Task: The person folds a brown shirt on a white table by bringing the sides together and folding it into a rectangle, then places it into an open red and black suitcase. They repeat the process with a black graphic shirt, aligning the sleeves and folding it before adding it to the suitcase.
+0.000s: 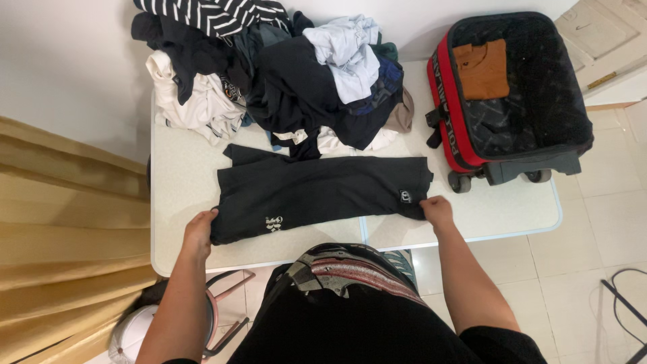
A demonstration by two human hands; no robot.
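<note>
A black garment [317,192], folded into a long strip, lies across the white table [182,182] in front of me. My left hand [200,230] grips its left end near the front edge. My right hand [437,211] pinches its right end, close to a small white patch on the cloth. Both hands hold the garment flat on the table.
A heap of mixed clothes [269,67], striped, white, black and pale blue, fills the back of the table. An open red and black suitcase [519,94] at the right holds a folded brown shirt [481,69]. A yellow curtain [60,236] hangs left; a stool [226,310] stands below.
</note>
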